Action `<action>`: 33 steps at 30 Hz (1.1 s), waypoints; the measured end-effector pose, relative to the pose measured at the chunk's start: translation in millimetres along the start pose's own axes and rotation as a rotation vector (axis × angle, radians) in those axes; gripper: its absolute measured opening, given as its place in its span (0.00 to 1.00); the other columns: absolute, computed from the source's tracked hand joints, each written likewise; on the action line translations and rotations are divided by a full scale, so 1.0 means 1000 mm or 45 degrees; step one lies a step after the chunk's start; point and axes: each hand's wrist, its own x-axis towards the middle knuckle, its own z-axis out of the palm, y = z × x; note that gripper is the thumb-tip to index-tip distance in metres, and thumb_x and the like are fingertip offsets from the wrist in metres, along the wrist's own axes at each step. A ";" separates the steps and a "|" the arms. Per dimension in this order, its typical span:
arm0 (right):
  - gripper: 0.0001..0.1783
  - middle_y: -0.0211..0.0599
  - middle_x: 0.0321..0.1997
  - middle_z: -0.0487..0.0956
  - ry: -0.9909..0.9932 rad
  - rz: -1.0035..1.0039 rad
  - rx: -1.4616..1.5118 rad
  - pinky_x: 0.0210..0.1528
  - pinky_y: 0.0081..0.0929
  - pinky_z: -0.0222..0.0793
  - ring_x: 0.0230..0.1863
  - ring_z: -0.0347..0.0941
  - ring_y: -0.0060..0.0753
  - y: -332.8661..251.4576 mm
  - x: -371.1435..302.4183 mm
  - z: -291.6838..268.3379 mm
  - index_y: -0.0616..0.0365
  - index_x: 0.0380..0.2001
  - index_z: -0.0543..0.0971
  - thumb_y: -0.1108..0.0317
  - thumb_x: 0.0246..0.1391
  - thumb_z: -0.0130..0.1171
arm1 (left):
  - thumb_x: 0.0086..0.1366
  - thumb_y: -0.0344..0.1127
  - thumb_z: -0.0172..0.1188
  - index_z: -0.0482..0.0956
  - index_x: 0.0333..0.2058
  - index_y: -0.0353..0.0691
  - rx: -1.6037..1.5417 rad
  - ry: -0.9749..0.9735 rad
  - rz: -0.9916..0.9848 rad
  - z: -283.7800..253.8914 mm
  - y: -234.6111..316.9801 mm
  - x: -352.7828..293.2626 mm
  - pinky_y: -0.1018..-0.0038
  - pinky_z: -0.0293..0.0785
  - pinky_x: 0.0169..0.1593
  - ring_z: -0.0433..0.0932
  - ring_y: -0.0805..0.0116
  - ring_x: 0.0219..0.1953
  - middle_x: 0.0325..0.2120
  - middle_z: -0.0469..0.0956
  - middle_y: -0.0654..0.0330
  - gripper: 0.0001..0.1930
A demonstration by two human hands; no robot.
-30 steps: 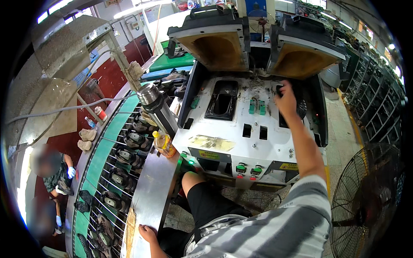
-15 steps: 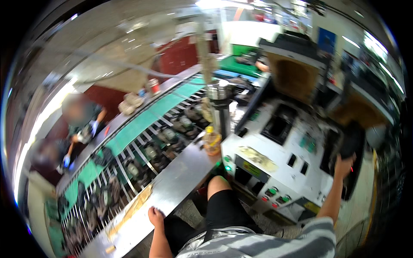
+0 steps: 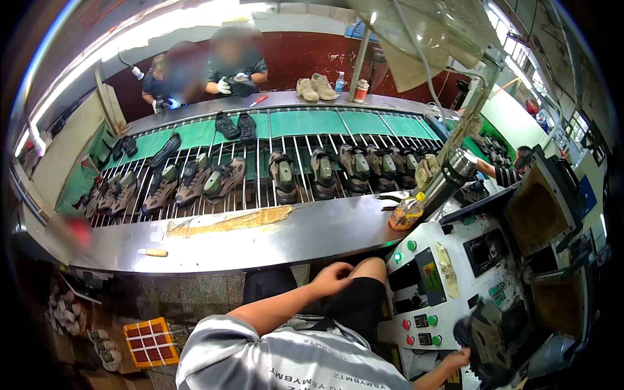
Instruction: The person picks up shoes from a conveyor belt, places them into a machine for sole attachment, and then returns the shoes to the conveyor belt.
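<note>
Low at the right, my right hand (image 3: 456, 359) is closed on the edge of a brown-and-black shoe (image 3: 489, 343), tilted beside a white machine. The shoe hides part of the machine top, and my fingertips are partly out of sight behind it. My left hand (image 3: 330, 279) hovers over my lap near my bare knee, its fingers loosely bent and apart, with nothing in it. The white machine (image 3: 463, 286) carries red and green buttons, a dark recess (image 3: 486, 252) and raised lids with brown inner faces (image 3: 543, 211).
A steel ledge (image 3: 312, 235) runs before me, bearing a yellow-handled knife (image 3: 153, 252) and a bottle of orange liquid (image 3: 407, 211). Beyond it, shoes (image 3: 283, 177) line a roller conveyor with a green belt (image 3: 305, 123). Two people work across it; another person (image 3: 507, 174) is at right.
My view has swung left. The right hand has drawn the shoe from the machine's right side towards me. My left hand has moved from beside the steel ledge to over my lap.
</note>
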 end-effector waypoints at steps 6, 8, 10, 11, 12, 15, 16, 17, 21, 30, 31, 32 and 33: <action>0.44 0.46 0.56 0.74 -1.198 0.569 1.441 0.65 0.46 0.63 0.58 0.70 0.52 -0.103 -0.080 0.145 0.67 0.56 0.70 0.69 0.23 0.51 | 0.54 0.45 0.71 0.67 0.59 0.34 -0.482 -0.441 0.571 0.023 0.067 0.020 0.66 0.66 0.61 0.68 0.59 0.59 0.59 0.67 0.50 0.38; 0.41 0.43 0.56 0.74 -1.688 0.417 1.359 0.64 0.43 0.62 0.59 0.69 0.46 -0.167 -0.115 0.187 0.64 0.56 0.71 0.79 0.27 0.57 | 0.50 0.41 0.74 0.65 0.60 0.33 -0.722 -0.360 0.370 -0.017 0.083 0.003 0.63 0.67 0.61 0.70 0.58 0.59 0.55 0.71 0.52 0.41; 0.33 0.40 0.54 0.75 -2.038 0.425 1.042 0.63 0.36 0.61 0.59 0.69 0.37 -0.257 -0.147 0.211 0.67 0.55 0.71 0.74 0.40 0.66 | 0.47 0.38 0.72 0.65 0.60 0.33 -1.080 -0.202 0.284 -0.068 0.074 -0.019 0.60 0.69 0.61 0.73 0.57 0.56 0.52 0.74 0.52 0.41; 0.36 0.42 0.56 0.73 -2.279 0.424 0.833 0.63 0.36 0.61 0.59 0.68 0.37 -0.264 -0.154 0.227 0.67 0.58 0.68 0.70 0.44 0.67 | 0.46 0.37 0.71 0.66 0.59 0.33 -1.455 -0.167 0.148 -0.094 0.082 -0.035 0.59 0.70 0.61 0.75 0.56 0.55 0.51 0.75 0.52 0.41; 0.39 0.44 0.60 0.70 -2.233 -0.134 0.740 0.63 0.36 0.62 0.61 0.68 0.38 -0.268 -0.173 0.241 0.64 0.62 0.63 0.66 0.48 0.67 | 0.46 0.37 0.70 0.66 0.59 0.33 -1.537 -0.063 0.159 -0.119 0.079 -0.049 0.58 0.71 0.60 0.75 0.55 0.54 0.52 0.75 0.51 0.40; 0.41 0.45 0.64 0.66 -2.475 -0.878 0.416 0.63 0.35 0.62 0.61 0.68 0.43 -0.347 -0.192 0.250 0.57 0.66 0.60 0.64 0.50 0.65 | 0.47 0.32 0.67 0.66 0.58 0.33 -1.355 0.550 0.364 -0.178 0.076 -0.098 0.60 0.74 0.57 0.76 0.55 0.52 0.51 0.75 0.50 0.37; 0.43 0.44 0.66 0.65 -2.614 -0.694 0.484 0.64 0.34 0.62 0.61 0.68 0.38 -0.352 -0.195 0.253 0.58 0.67 0.58 0.71 0.49 0.66 | 0.47 0.31 0.68 0.67 0.58 0.34 -1.211 0.772 0.344 -0.192 0.068 -0.109 0.61 0.74 0.56 0.77 0.56 0.51 0.50 0.76 0.50 0.36; 0.42 0.43 0.66 0.65 -2.563 -0.663 0.441 0.62 0.33 0.63 0.60 0.69 0.38 -0.348 -0.198 0.259 0.57 0.66 0.59 0.69 0.50 0.65 | 0.48 0.30 0.69 0.68 0.57 0.34 -1.060 0.982 0.321 -0.202 0.060 -0.118 0.62 0.75 0.54 0.78 0.57 0.50 0.48 0.76 0.51 0.35; 0.41 0.42 0.61 0.70 -2.374 -0.554 0.106 0.57 0.32 0.68 0.55 0.72 0.36 -0.313 -0.185 0.282 0.56 0.66 0.61 0.71 0.48 0.64 | 0.46 0.33 0.73 0.72 0.50 0.36 -0.260 1.429 -0.022 -0.231 -0.023 -0.121 0.63 0.74 0.52 0.78 0.55 0.48 0.46 0.77 0.51 0.31; 0.28 0.44 0.48 0.79 -1.864 -0.317 -0.385 0.51 0.32 0.71 0.46 0.76 0.36 -0.198 -0.117 0.256 0.59 0.56 0.72 0.71 0.49 0.63 | 0.42 0.36 0.74 0.71 0.52 0.40 0.550 1.598 0.208 -0.217 -0.084 -0.049 0.60 0.68 0.58 0.71 0.45 0.55 0.52 0.71 0.46 0.35; 0.27 0.43 0.46 0.79 -1.869 -0.290 -0.418 0.50 0.32 0.71 0.46 0.77 0.36 -0.187 -0.116 0.249 0.59 0.55 0.73 0.71 0.49 0.63 | 0.42 0.36 0.75 0.71 0.52 0.40 0.553 1.618 0.205 -0.218 -0.085 -0.040 0.59 0.68 0.58 0.71 0.45 0.55 0.52 0.71 0.46 0.35; 0.26 0.43 0.45 0.79 -1.872 -0.262 -0.450 0.49 0.32 0.72 0.45 0.77 0.36 -0.177 -0.116 0.241 0.60 0.54 0.73 0.71 0.49 0.63 | 0.42 0.36 0.75 0.71 0.52 0.41 0.556 1.639 0.204 -0.221 -0.088 -0.030 0.59 0.68 0.58 0.71 0.44 0.55 0.52 0.71 0.46 0.35; 0.26 0.42 0.44 0.80 -1.866 -0.263 -0.485 0.48 0.32 0.72 0.44 0.77 0.36 -0.170 -0.119 0.234 0.59 0.53 0.74 0.69 0.49 0.63 | 0.42 0.37 0.75 0.71 0.52 0.41 0.560 1.659 0.200 -0.223 -0.089 -0.020 0.58 0.68 0.58 0.71 0.43 0.55 0.52 0.71 0.45 0.36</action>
